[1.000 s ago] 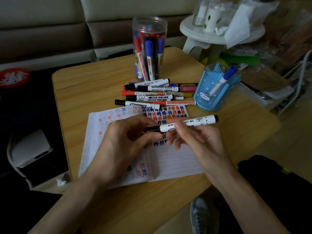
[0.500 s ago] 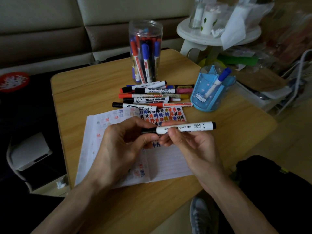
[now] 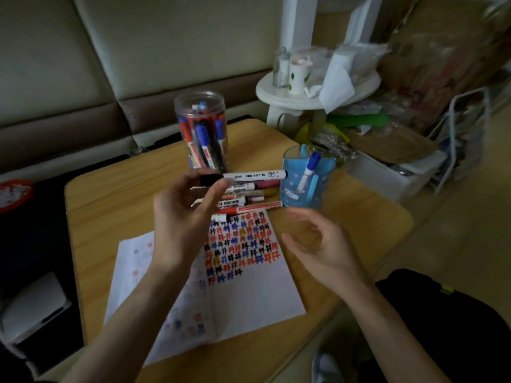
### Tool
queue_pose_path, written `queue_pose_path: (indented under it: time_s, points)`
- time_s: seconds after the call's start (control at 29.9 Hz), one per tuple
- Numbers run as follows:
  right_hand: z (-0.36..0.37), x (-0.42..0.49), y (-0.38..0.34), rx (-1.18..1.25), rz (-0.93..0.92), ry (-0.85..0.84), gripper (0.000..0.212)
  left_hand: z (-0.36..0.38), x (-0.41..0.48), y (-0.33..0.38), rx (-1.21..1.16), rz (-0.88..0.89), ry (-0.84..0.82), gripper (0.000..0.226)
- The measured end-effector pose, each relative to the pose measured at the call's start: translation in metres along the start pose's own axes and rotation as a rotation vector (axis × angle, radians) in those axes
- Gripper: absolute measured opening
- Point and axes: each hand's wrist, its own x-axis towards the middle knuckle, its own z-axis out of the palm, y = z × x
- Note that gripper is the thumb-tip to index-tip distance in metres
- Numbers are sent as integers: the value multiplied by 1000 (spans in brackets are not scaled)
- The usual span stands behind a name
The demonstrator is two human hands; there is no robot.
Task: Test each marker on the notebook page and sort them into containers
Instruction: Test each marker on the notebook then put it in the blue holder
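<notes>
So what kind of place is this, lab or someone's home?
Probably a home living room: a padded sofa sits behind the small wooden table, and a white round side stand beside it holds cups and tissues.

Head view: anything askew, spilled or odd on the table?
Nothing spilled or damaged. The white lined notebook page lies skewed on the light wooden table, and loose markers lie piled behind it. The left hand holds a white black-capped marker above them.
</notes>
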Motion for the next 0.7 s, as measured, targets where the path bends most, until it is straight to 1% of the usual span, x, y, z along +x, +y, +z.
queue_pose_path:
  time_s: [0.17,0.4,0.54,0.6,0.7]
  points:
    - [-11,8,4,-77,112,-23,44,34,29,11,89,94,-5,23]
    - [-23,10,5,-43,131,26,38,65,52,24,136,154,-31,22]
    - [-24,14,2,3,126,58,39,84,57,20,103,122,-44,22]
    - [-24,15,0,10,136,76,43,94,56,16,90,94,-74,25]
    - [-25,15,-2,27,164,99,51,103,51,10,71,65,-131,24]
